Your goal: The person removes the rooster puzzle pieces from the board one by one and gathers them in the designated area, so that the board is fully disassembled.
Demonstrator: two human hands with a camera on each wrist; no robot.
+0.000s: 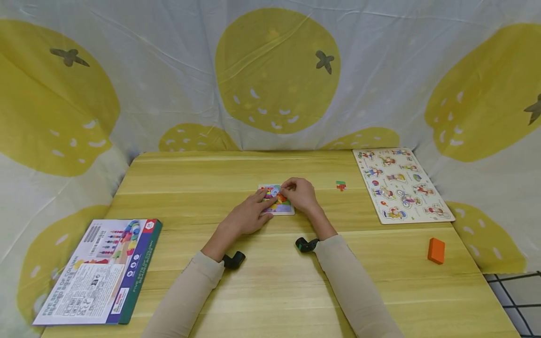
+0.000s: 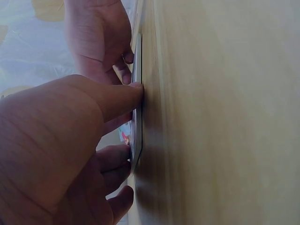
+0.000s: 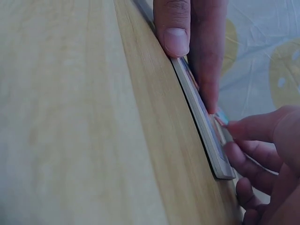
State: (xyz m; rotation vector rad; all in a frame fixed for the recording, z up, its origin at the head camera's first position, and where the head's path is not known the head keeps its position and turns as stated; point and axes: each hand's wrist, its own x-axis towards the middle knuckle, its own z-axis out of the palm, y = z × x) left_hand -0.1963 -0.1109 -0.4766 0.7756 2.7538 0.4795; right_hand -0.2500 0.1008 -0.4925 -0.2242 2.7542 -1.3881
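Observation:
A small, colourful jigsaw puzzle board (image 1: 288, 210) lies flat at the middle of the table. My left hand (image 1: 247, 215) rests on it from the left, fingers extended over the picture and thumb at the near edge. At the upper right of the board, my right hand (image 1: 302, 195) pinches a small puzzle piece (image 3: 219, 121) between thumb and finger, low against the surface. The fingers hide most of that piece. In the left wrist view the board's thin edge (image 2: 138, 117) shows edge-on under the left thumb.
Right of the board lies a loose red and green puzzle piece (image 1: 341, 186). A wooden peg puzzle (image 1: 390, 185) with figures is at the far right, and an orange block (image 1: 436, 251) is nearer. A beaded-column box (image 1: 99, 272) lies at the left on the wooden table (image 1: 270, 291).

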